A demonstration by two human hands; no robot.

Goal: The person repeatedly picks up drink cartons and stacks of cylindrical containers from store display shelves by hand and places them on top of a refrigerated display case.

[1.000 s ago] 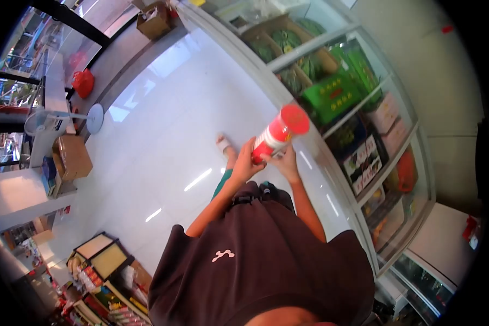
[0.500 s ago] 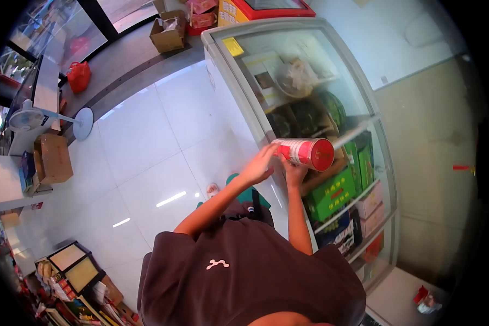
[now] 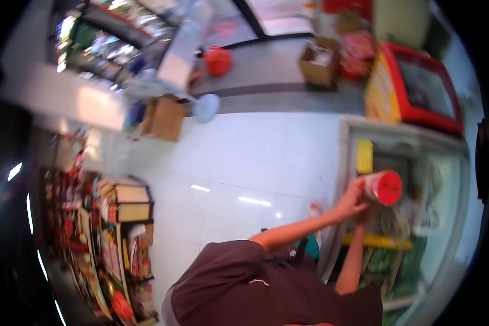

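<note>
A cylindrical can [image 3: 383, 187] with a red lid and a red-and-white side is in front of me, its lid end tilted toward the camera. My left hand [image 3: 351, 200] has its fingers closed around the can's far left end. Just below, my right hand [image 3: 366, 213] grips the can from underneath, with part of its fingers hidden behind the can. Both hands are slightly blurred. Under them stands a glass-topped display freezer [image 3: 349, 163] with green packages and other goods inside.
A red and yellow chest cooler [image 3: 386, 81] adjoins the freezer. Open cardboard box [image 3: 318, 68] and red bag [image 3: 218, 61] sit by the doorway. A fan base [image 3: 206, 107] and brown carton [image 3: 165, 119] stand farther left. Stocked shelves [image 3: 119, 244] line the lower left.
The view has swung left, so shelves at the left now show more. My left hand, earlier with fingers extended along the can, has closed on it. The can is now over the freezer's yellow-labelled end.
</note>
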